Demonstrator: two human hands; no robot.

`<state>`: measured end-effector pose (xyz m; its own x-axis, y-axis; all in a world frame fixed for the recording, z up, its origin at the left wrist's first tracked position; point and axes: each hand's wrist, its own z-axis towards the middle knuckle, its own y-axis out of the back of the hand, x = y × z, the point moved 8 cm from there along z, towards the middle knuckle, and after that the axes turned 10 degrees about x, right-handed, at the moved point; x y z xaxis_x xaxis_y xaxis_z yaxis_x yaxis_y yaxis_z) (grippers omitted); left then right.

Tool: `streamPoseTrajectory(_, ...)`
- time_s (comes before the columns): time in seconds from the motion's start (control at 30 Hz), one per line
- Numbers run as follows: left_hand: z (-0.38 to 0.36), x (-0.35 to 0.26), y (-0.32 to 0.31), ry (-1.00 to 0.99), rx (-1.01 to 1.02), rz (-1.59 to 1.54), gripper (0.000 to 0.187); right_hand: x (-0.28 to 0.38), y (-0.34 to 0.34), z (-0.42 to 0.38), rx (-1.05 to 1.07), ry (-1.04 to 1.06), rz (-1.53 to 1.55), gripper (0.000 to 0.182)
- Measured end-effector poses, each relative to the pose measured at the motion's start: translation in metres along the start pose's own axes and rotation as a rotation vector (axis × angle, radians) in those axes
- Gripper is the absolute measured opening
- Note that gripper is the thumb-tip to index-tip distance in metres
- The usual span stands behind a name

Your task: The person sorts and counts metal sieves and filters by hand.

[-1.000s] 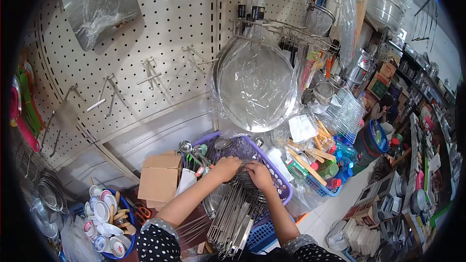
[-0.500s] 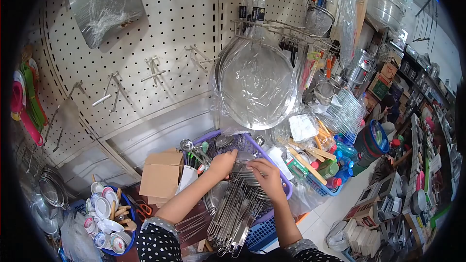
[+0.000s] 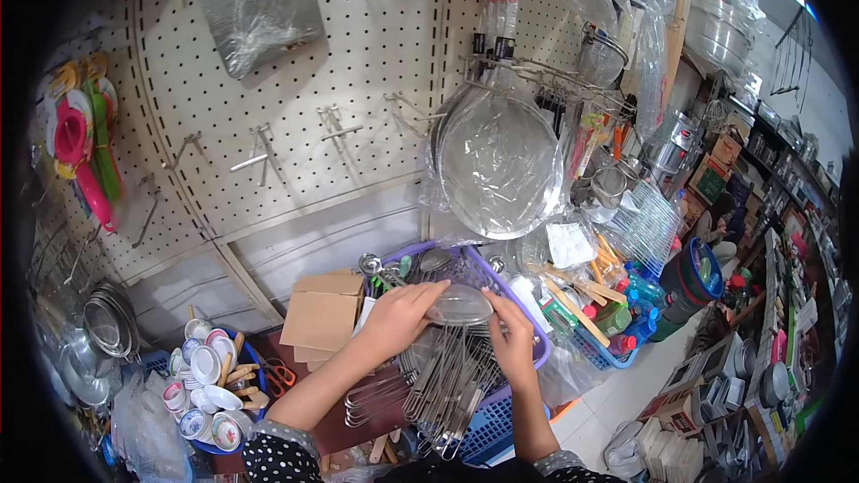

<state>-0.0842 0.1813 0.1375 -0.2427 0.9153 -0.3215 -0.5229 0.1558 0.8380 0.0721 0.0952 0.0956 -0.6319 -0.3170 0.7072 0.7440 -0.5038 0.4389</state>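
Observation:
Between my two hands, above a purple basket (image 3: 540, 353), is a round shiny strainer or lid (image 3: 461, 305); its exact kind is hard to tell. My left hand (image 3: 400, 311) has its fingers closed on the left edge of this round piece. On its right edge my right hand (image 3: 512, 332) holds with thumb and fingers. Below the hands a pile of metal wire utensils (image 3: 445, 386) lies across the basket, with long handles pointing toward me. More ladles (image 3: 369, 263) stand at the basket's back left corner.
A cardboard box (image 3: 322, 317) stands left of the basket. Farther left are a blue basket (image 3: 261, 385) of white ladles and orange scissors (image 3: 281, 377). Behind, a large wrapped round strainer (image 3: 497, 165) hangs on the pegboard (image 3: 349, 63). Bottles (image 3: 637, 322) fill a basket at right.
The view has turned left, so the scene sits farther right. The round piece is now raised and seen more fully between both hands, which have moved a little apart.

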Motion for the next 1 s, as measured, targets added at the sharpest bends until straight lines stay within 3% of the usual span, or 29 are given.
streamPoseTrajectory(0.07,-0.024,-0.008,0.021,-0.016,-0.025,0.025,0.064,0.025,-0.006,-0.007,0.04,0.044,0.008,0.042)
streamPoseTrajectory(0.23,-0.103,-0.01,0.076,0.162,-0.258,0.036,0.042,0.097,-0.045,-0.023,0.211,0.127,0.0,0.046)
streamPoseTrajectory(0.5,-0.236,-0.024,0.119,0.387,-0.533,0.0,0.03,0.202,-0.107,-0.048,0.43,0.306,-0.004,0.048)
streamPoseTrajectory(0.87,-0.41,0.006,0.186,0.658,-0.471,-0.074,0.037,0.288,-0.257,-0.103,0.652,0.201,-0.025,0.044)
streamPoseTrajectory(1.0,-0.485,0.019,0.21,0.795,-0.569,-0.1,0.03,0.321,-0.322,-0.119,0.593,0.254,0.175,0.032)
